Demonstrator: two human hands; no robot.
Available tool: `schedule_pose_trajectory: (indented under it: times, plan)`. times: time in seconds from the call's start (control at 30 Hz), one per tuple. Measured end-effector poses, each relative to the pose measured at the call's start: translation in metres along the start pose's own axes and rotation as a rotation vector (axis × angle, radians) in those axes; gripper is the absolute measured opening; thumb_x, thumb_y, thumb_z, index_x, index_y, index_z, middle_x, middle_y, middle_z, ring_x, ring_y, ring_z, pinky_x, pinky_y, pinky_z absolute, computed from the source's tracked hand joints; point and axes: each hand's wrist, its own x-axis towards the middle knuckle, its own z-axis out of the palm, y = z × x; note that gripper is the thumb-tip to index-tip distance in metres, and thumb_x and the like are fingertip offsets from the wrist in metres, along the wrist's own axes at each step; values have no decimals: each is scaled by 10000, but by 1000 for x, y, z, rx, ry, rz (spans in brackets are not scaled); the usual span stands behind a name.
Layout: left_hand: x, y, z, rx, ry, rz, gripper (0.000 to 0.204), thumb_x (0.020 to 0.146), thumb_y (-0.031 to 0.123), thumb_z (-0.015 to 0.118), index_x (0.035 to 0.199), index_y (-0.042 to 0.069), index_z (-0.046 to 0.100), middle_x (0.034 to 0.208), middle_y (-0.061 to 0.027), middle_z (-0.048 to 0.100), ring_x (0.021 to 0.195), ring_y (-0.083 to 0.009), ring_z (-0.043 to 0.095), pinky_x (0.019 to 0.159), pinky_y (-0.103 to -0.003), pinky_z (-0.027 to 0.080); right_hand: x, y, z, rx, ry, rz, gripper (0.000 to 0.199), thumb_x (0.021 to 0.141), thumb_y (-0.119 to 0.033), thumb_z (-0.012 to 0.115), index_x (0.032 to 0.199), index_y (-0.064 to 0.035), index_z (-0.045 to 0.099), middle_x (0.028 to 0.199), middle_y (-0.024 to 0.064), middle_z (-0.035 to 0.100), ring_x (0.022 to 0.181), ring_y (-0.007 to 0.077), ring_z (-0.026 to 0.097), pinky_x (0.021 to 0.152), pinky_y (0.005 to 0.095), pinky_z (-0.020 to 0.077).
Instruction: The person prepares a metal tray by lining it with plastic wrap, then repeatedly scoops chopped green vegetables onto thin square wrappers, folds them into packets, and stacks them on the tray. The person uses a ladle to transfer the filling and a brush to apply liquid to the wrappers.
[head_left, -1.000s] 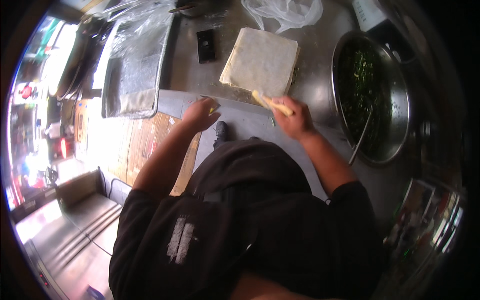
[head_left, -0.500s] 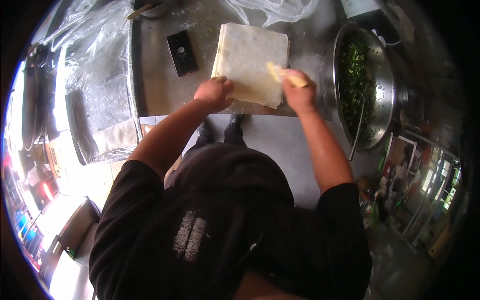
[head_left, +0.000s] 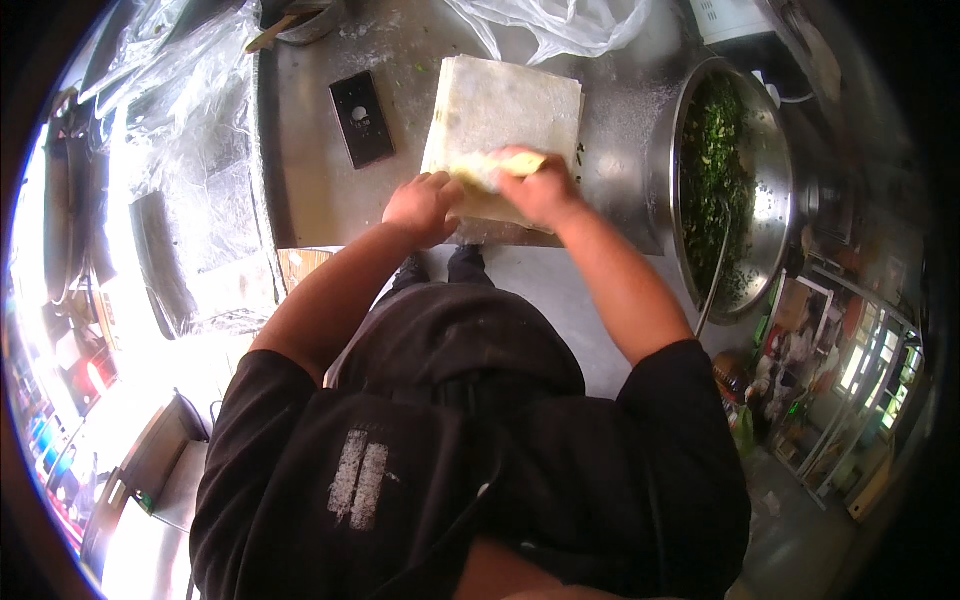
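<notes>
A stack of thin, pale, square dough sheets (head_left: 510,105) lies on the metal worktop in front of me. My left hand (head_left: 425,208) is closed at its near left corner, fingers curled on the edge. My right hand (head_left: 543,190) grips what looks like a brush (head_left: 524,163) with a pale yellow handle. Its working end is smeared by motion low over the top sheet, close to my left fingers; I cannot tell whether it touches.
A large steel bowl (head_left: 775,210) of chopped greens (head_left: 712,170) stands right, a long metal handle over its near rim. A dark phone (head_left: 362,118) lies left of the stack. Behind it sits a white plastic bag (head_left: 565,25). Clear plastic film (head_left: 200,120) covers something far left.
My right hand has swept the brush left and nearer across the top sheet, toward my left hand. The left hand has stayed at the stack's corner. The view has shifted slightly.
</notes>
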Motion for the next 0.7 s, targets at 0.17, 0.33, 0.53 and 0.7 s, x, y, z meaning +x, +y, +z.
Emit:
schedule_pose_trajectory:
  times: [0.17, 0.33, 0.53, 0.7]
  plan:
    - [0, -2, 1, -29, -18, -14, 283, 783, 188, 756, 1035, 126, 644, 1063, -86, 644, 1061, -351, 625, 904, -465, 536, 48, 6, -37, 20, 374, 120, 272, 963, -350, 703, 1069, -105, 756, 988, 103, 789, 859, 205, 761, 772, 378, 595]
    - [1, -3, 4, -42, -4, -36, 227, 799, 184, 731, 1005, 126, 655, 1022, -88, 650, 1015, -352, 640, 857, -469, 547, 67, -7, -8, 94, -77, -76, 263, 916, -261, 748, 1102, -75, 749, 1023, 103, 782, 920, 208, 743, 850, 361, 576]
    - [6, -1, 5, -88, 47, -56, 144, 824, 197, 697, 940, 118, 665, 962, -97, 660, 939, -353, 659, 802, -476, 559, 103, -10, -29, -34, 185, 201, 323, 931, -317, 745, 1145, -75, 746, 943, 80, 784, 864, 211, 749, 827, 330, 581]
    - [9, 4, 2, -6, -24, -65, 119, 850, 205, 666, 929, 116, 657, 954, -110, 659, 913, -360, 663, 779, -485, 561, 137, -10, 4, -37, -90, 69, 368, 922, -384, 741, 1161, -103, 747, 1078, 91, 773, 988, 204, 733, 900, 353, 558]
